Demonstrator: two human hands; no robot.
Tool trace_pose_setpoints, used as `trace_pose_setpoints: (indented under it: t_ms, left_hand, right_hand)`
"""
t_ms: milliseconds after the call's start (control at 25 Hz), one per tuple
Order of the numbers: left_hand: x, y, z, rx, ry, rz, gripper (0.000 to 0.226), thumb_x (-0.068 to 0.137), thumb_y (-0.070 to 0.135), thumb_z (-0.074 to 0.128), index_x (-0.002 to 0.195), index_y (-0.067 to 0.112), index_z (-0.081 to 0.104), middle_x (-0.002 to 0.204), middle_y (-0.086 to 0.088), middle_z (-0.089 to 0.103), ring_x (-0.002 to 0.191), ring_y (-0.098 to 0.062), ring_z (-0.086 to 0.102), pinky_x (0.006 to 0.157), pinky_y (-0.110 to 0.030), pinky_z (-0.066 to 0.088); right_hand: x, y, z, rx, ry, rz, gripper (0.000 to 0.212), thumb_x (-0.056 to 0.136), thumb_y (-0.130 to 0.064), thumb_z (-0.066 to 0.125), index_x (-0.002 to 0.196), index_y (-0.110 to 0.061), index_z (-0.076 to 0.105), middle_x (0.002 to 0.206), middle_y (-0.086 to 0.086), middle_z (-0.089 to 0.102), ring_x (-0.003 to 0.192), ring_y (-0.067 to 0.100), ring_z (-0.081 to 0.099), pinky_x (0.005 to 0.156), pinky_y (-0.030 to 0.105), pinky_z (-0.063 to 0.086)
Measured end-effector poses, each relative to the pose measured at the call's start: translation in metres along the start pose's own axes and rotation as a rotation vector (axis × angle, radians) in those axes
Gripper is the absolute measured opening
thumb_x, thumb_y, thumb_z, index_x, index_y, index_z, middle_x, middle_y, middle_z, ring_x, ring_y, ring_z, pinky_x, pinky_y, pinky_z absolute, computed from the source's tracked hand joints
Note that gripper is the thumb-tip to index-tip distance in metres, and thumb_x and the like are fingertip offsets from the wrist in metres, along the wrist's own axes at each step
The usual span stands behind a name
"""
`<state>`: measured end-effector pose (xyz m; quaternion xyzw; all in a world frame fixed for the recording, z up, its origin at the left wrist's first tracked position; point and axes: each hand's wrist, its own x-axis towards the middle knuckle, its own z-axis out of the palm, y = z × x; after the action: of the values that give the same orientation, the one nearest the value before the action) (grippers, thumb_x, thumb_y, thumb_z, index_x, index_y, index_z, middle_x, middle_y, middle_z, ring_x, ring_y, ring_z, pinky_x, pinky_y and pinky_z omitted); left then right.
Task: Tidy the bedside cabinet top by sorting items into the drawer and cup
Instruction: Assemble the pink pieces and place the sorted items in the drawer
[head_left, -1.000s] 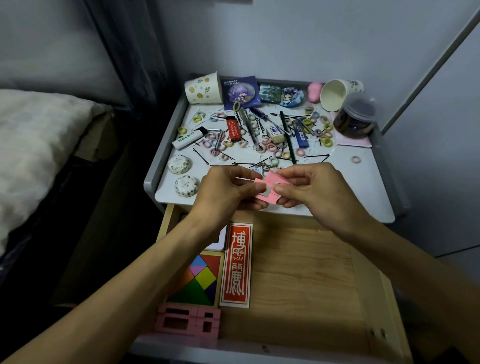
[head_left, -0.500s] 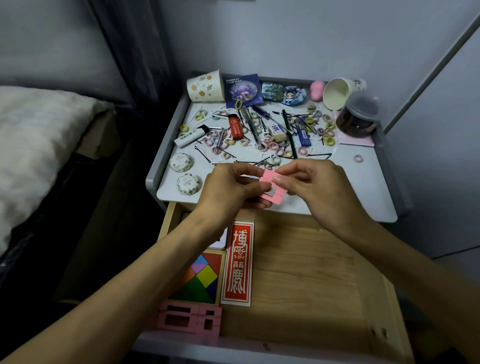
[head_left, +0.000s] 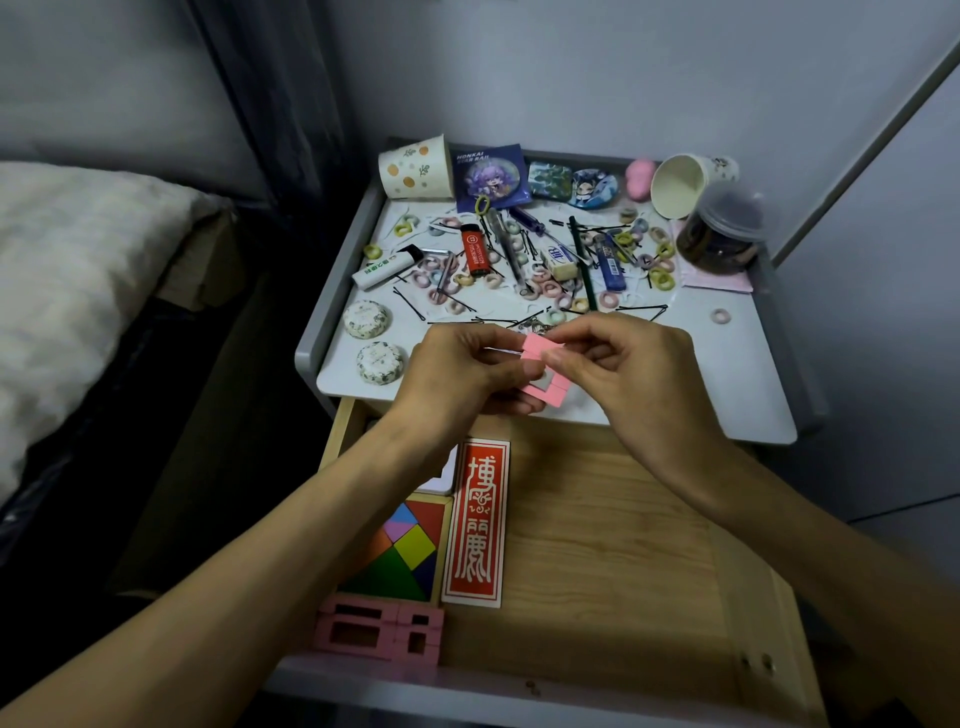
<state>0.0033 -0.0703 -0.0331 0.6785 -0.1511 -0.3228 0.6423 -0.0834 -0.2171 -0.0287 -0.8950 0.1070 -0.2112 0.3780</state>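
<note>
Left hand (head_left: 457, 376) and right hand (head_left: 631, 374) pinch a flat pink segmented frame (head_left: 554, 394) with a square hole.

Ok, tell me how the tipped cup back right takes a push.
The cup lies on its side, so it will probably roll. It looks like paper: likely light and crushable. The jar beside it may block it.
</note>
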Motion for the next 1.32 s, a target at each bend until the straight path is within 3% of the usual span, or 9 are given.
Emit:
trace_pose_setpoints:
  t_ms: [120, 320, 600, 800, 1040, 1120, 1200, 1280, 1320]
  left_hand:
    - [0.001, 0.0, -0.001, -0.012, 0.008, -0.007, 0.019, 0.087, -0.001, 0.066, 0.105, -0.002, 0.07, 0.085, -0.02, 0.074, 0.068, -0.028, 0.072, 0.066, -0.03, 0.062]
    - [0.001, 0.001, -0.005, -0.031, 0.012, -0.017, 0.017, 0.088, -0.001, 0.066, 0.104, -0.002, 0.07, 0.084, -0.018, 0.075, 0.067, -0.026, 0.073, 0.064, -0.027, 0.061]
    - [0.002, 0.004, -0.017, -0.055, 0.035, -0.027, 0.007, 0.086, 0.001, 0.067, 0.092, 0.004, 0.072, 0.083, -0.015, 0.076, 0.07, -0.026, 0.074, 0.062, -0.023, 0.06]
    - [-0.001, 0.007, -0.026, -0.06, -0.003, -0.06, 0.008, 0.084, 0.002, 0.068, 0.092, 0.002, 0.072, 0.085, -0.017, 0.075, 0.068, -0.025, 0.074, 0.058, -0.021, 0.058]
    - [-0.008, 0.016, -0.047, 0.033, -0.14, -0.174, 0.013, 0.086, 0.006, 0.069, 0.098, 0.002, 0.072, 0.09, -0.018, 0.075, 0.071, -0.022, 0.074, 0.06, -0.021, 0.059]
    - [-0.017, 0.013, -0.06, 0.181, -0.121, -0.2, 0.015, 0.092, 0.016, 0.067, 0.101, 0.006, 0.071, 0.087, -0.014, 0.076, 0.073, -0.025, 0.075, 0.059, -0.025, 0.06]
    - [-0.024, 0.002, -0.078, 0.691, 0.094, -0.191, 0.026, 0.096, 0.033, 0.06, 0.1, 0.01, 0.071, 0.087, -0.01, 0.076, 0.076, -0.029, 0.073, 0.063, -0.033, 0.059]
    - [-0.036, -0.009, -0.099, 1.316, 0.38, -0.186, 0.034, 0.096, 0.041, 0.055, 0.109, 0.012, 0.066, 0.103, -0.015, 0.069, 0.093, -0.037, 0.067, 0.07, -0.034, 0.048]
    - [-0.04, -0.013, -0.103, 1.461, 0.427, -0.215, 0.037, 0.096, 0.041, 0.054, 0.114, 0.011, 0.063, 0.111, -0.016, 0.064, 0.1, -0.039, 0.063, 0.071, -0.035, 0.041]
  right_hand:
    - [0.001, -0.001, 0.001, -0.008, 0.008, -0.024, 0.019, 0.085, -0.019, 0.073, 0.104, -0.014, 0.075, 0.089, -0.002, 0.072, 0.081, 0.007, 0.067, 0.074, 0.026, 0.056]
    - [0.002, -0.002, 0.001, -0.036, -0.042, -0.074, 0.029, 0.082, -0.021, 0.075, 0.11, -0.012, 0.073, 0.097, 0.001, 0.068, 0.087, 0.009, 0.064, 0.078, 0.025, 0.055]
    - [-0.001, -0.002, 0.004, -0.216, -0.142, -0.188, 0.063, 0.074, -0.021, 0.083, 0.132, -0.01, 0.059, 0.113, 0.003, 0.058, 0.104, 0.007, 0.052, 0.082, 0.003, 0.039]
    - [-0.006, -0.003, 0.006, -0.316, -0.115, -0.289, 0.061, 0.076, -0.021, 0.082, 0.129, -0.004, 0.058, 0.116, 0.01, 0.064, 0.103, 0.019, 0.062, 0.084, 0.019, 0.046]
    - [-0.016, -0.014, 0.014, -0.303, -0.107, -0.345, 0.054, 0.074, -0.021, 0.082, 0.121, 0.0, 0.064, 0.107, 0.013, 0.068, 0.093, 0.021, 0.066, 0.083, 0.023, 0.05]
    - [-0.024, -0.016, 0.019, -0.225, -0.157, -0.311, 0.055, 0.074, -0.023, 0.082, 0.122, -0.002, 0.064, 0.105, 0.009, 0.068, 0.09, 0.016, 0.065, 0.08, 0.025, 0.055]
    - [-0.035, -0.014, 0.026, -0.165, -0.265, -0.278, 0.058, 0.074, -0.029, 0.081, 0.124, -0.008, 0.063, 0.107, 0.003, 0.067, 0.09, 0.01, 0.063, 0.08, 0.023, 0.056]
    - [-0.051, -0.015, 0.047, -0.155, -0.43, -0.297, 0.06, 0.073, -0.036, 0.077, 0.126, -0.012, 0.062, 0.105, -0.002, 0.066, 0.089, 0.006, 0.06, 0.078, 0.019, 0.053]
    - [-0.059, -0.014, 0.06, -0.16, -0.503, -0.321, 0.059, 0.073, -0.038, 0.077, 0.124, -0.012, 0.063, 0.103, -0.002, 0.067, 0.087, 0.006, 0.059, 0.076, 0.017, 0.05]
